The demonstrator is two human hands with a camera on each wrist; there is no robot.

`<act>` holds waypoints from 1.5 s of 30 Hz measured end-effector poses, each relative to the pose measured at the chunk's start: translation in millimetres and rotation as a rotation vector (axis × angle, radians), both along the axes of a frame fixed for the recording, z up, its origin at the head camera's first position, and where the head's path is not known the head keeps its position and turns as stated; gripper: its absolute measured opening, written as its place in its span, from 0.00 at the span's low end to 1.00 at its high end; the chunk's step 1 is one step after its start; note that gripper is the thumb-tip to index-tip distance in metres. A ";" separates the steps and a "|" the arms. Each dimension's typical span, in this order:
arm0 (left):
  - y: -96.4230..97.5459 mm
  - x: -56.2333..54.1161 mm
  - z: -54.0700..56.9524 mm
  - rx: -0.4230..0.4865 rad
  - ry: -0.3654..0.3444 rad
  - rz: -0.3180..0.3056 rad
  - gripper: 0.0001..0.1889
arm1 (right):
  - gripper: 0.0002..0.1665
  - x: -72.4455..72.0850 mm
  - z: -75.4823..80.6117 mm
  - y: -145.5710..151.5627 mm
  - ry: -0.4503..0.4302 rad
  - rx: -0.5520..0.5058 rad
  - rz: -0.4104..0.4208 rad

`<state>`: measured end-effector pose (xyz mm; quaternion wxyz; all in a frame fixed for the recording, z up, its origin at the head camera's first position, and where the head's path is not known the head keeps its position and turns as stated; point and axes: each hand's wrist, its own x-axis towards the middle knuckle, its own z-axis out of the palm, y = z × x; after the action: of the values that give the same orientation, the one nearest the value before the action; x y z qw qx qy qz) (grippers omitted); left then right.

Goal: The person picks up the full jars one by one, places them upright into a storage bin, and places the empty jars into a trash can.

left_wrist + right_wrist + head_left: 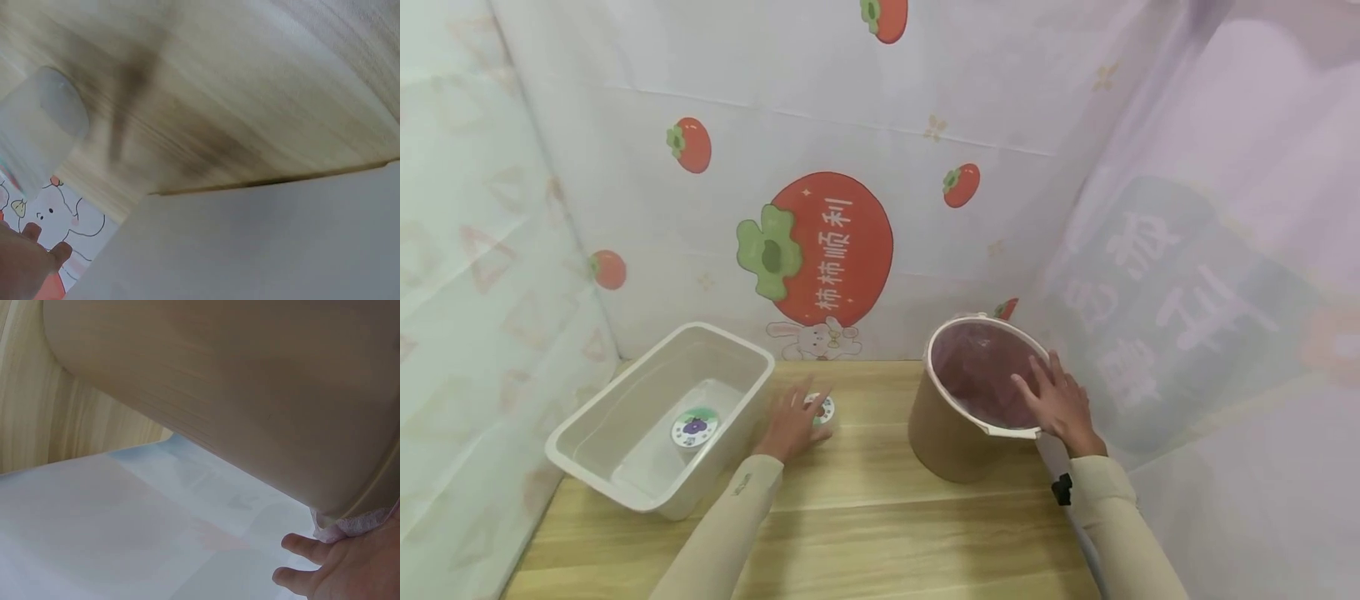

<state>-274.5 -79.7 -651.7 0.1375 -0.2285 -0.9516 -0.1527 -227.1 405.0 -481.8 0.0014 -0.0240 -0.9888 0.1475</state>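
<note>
On the table, a small translucent tub with a printed lid [827,411] stands just right of the white basin. My left hand [788,427] is spread over and beside it, covering part of the lid. In the left wrist view the tub [47,122] shows at the left, with a gap between it and the visible fingers [28,259]. At the brown bucket [936,429], which has a thin pinkish bag liner [973,358], my right hand [1063,408] straddles the right rim, thumb toward the inside. Its fingers [306,549] extend outside, near the liner's folded edge.
The white basin [598,485] stands at the left, holding another tub with a purple-and-green lid [695,427]. Behind the wooden table [865,542] hangs a printed cloth [880,100], and more cloth [1247,350] closes in the right side near the bucket.
</note>
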 end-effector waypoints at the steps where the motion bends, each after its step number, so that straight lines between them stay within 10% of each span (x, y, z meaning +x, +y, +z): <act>1: -0.8 0.9 -1.5 0.002 -0.013 0.004 0.48 | 0.51 -0.6 -0.8 -0.7 0.004 -0.004 0.001; 14: -5.2 2.3 -27.1 0.046 -0.198 0.047 0.46 | 0.52 -2.3 -3.4 -0.3 0.010 -0.028 -0.017; 27: -7.1 8.7 -25.9 0.115 -0.271 0.063 0.44 | 0.52 -2.9 -2.6 -1.3 0.015 -0.019 -0.004; 37: -10.1 4.7 -9.4 0.063 -0.258 0.056 0.45 | 0.52 -2.2 -3.5 2.0 0.035 -0.024 -0.002; 45: 1.4 -7.8 23.1 0.025 -0.111 0.030 0.42 | 0.54 -3.7 -8.9 7.2 0.050 -0.031 0.012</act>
<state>-282.3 -78.3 -628.6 0.0896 -0.2035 -0.9591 -0.1752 -230.8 412.2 -490.6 0.0248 -0.0142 -0.9862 0.1632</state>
